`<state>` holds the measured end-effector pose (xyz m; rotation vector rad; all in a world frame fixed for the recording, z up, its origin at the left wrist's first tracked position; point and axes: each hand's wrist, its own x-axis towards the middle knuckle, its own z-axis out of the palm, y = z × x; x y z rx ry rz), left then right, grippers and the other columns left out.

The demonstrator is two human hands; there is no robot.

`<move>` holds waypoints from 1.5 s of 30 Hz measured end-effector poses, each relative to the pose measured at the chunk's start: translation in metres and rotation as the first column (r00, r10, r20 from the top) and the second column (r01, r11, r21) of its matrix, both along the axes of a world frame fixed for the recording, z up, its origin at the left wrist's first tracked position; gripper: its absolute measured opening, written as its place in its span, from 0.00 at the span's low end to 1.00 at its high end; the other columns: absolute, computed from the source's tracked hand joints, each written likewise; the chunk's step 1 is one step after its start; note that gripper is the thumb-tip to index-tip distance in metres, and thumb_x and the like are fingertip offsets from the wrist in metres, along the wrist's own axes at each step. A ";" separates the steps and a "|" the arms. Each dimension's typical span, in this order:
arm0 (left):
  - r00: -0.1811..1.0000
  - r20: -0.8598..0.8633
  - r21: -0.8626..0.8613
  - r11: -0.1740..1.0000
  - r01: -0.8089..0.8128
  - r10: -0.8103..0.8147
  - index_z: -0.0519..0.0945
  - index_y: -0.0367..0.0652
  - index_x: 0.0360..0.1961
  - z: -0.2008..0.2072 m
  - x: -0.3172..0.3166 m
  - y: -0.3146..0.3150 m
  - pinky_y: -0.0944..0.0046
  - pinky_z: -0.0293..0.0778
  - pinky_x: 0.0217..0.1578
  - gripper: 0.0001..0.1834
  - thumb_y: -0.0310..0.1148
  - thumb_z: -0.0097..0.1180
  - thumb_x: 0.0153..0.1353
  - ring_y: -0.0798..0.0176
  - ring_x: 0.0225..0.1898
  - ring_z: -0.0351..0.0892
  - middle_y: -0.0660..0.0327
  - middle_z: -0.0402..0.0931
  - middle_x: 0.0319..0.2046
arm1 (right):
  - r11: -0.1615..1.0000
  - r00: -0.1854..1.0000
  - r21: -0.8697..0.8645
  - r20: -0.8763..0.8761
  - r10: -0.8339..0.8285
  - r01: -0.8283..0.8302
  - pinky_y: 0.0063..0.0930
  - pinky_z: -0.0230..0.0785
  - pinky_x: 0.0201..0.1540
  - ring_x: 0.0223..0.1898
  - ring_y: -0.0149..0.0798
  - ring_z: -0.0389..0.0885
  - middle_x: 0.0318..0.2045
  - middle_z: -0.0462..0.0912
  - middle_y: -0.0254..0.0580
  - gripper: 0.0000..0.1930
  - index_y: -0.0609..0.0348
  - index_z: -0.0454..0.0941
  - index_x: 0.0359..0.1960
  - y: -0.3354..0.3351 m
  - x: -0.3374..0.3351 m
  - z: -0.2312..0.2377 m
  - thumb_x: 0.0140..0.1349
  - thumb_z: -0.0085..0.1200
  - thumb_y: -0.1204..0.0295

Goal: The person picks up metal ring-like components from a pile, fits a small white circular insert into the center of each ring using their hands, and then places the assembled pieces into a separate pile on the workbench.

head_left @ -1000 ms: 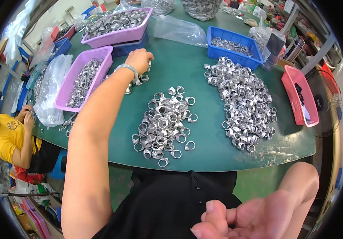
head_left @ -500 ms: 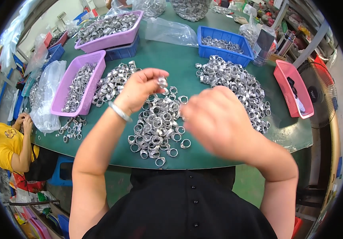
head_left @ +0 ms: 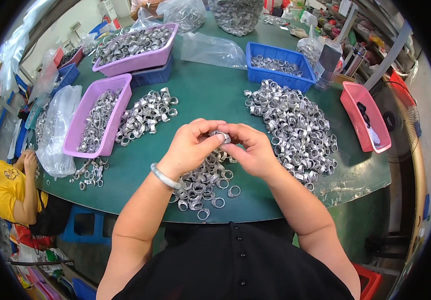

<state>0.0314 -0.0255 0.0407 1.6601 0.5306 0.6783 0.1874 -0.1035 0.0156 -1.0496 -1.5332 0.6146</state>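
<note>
A silvery metal ring [head_left: 222, 136] is pinched between both hands above the table. My left hand [head_left: 193, 146], with a pale bangle at its wrist, has thumb and fingers closed on it from the left. From the right, my right hand [head_left: 251, 148] grips the same ring with thumb and forefinger. Fingers cover most of it. Just below lies the middle heap of rings [head_left: 201, 186], partly hidden by my left hand. A larger heap of rings [head_left: 295, 130] spreads to the right, and a smaller heap [head_left: 148, 111] lies to the left.
Pink baskets [head_left: 106, 142] of rings stand at the left, one resting on a blue basket [head_left: 155, 75]. A blue basket [head_left: 280, 82] sits behind the right heap. At the right edge are a red basket [head_left: 370, 145] and a fan [head_left: 400, 120]. A co-worker in yellow [head_left: 13, 185] sits left.
My right hand has moved left and up from beside the middle heap to meet my left hand. The left hand has come down and right with the ring; both now hold it.
</note>
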 end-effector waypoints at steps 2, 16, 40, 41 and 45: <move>0.998 0.050 -0.125 0.991 0.038 -0.032 0.74 0.34 0.47 -0.004 -0.002 0.003 0.70 0.70 0.42 0.15 0.23 0.48 0.58 0.70 0.39 0.74 0.61 0.74 0.38 | 0.992 0.983 -0.101 -0.176 0.053 -0.072 0.21 0.69 0.40 0.38 0.28 0.75 0.37 0.76 0.36 0.18 0.63 0.71 0.48 -0.001 0.000 -0.003 0.54 0.51 0.84; 0.970 0.239 -0.116 0.991 0.065 -0.036 0.73 0.32 0.46 -0.029 -0.006 0.008 0.68 0.71 0.45 0.14 0.21 0.49 0.57 0.66 0.43 0.73 0.61 0.68 0.41 | 0.961 0.886 -0.100 -0.421 0.195 -0.259 0.24 0.70 0.46 0.44 0.31 0.75 0.42 0.75 0.39 0.18 0.66 0.68 0.50 -0.002 0.005 -0.014 0.56 0.49 0.84; 0.973 0.232 -0.453 0.887 0.089 0.021 0.74 0.37 0.44 -0.036 -0.008 0.010 0.74 0.70 0.34 0.11 0.27 0.43 0.63 0.73 0.32 0.72 0.62 0.74 0.35 | 0.955 0.882 -0.151 -0.441 0.167 -0.257 0.20 0.68 0.40 0.38 0.26 0.74 0.39 0.76 0.36 0.17 0.64 0.69 0.49 -0.006 0.008 -0.013 0.56 0.52 0.81; 0.967 0.248 -0.548 0.832 0.087 0.062 0.73 0.37 0.45 -0.032 -0.007 0.009 0.75 0.71 0.32 0.12 0.30 0.43 0.64 0.72 0.29 0.73 0.62 0.75 0.31 | 0.954 0.862 -0.170 -0.489 0.136 -0.247 0.20 0.68 0.40 0.38 0.25 0.74 0.39 0.76 0.36 0.17 0.64 0.69 0.49 -0.006 0.010 -0.014 0.56 0.52 0.81; 0.946 0.320 -0.628 0.761 0.165 0.059 0.73 0.37 0.43 -0.029 -0.010 0.012 0.76 0.73 0.26 0.12 0.33 0.46 0.63 0.71 0.26 0.75 0.59 0.75 0.30 | 0.959 0.855 -0.137 -0.497 0.150 -0.248 0.19 0.67 0.40 0.38 0.25 0.74 0.39 0.76 0.36 0.17 0.64 0.68 0.49 -0.006 0.011 -0.016 0.56 0.52 0.82</move>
